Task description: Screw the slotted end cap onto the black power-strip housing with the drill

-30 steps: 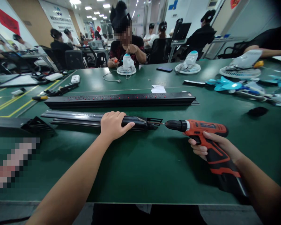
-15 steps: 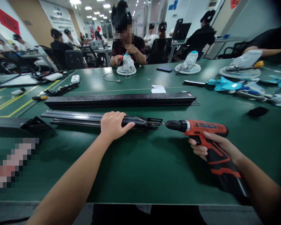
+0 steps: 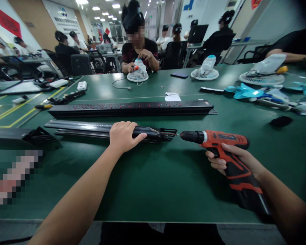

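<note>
From the head view, the left hand [image 3: 123, 136] is wrapped over the top of a long, shiny black bar [image 3: 86, 126] and holds it down on the green desk [image 3: 168, 190]. The thumb points toward the right end of the bar. The right hand [image 3: 242, 157] is closed around the handle of a red and black power drill [image 3: 225, 137], with fingers near the trigger. I cannot tell if the trigger is pressed.

The bar lies flat in front of the person, just nearer than another long black bar with a row of red dots [image 3: 132, 107]. At its right end there is a black end piece with slots [image 3: 170, 130]. The drill's thin bit [image 3: 175, 134] points left, right at this end piece. It is too small to tell if the tip touches a screw.

The step in hand looks like drill work on the end of the bar. I cannot tell if a screw is going in or coming out. I think the next move needs the bar held firm, the drill straight in line with it, and a gentle push. If the drill tips, the bit could slip off.
</note>
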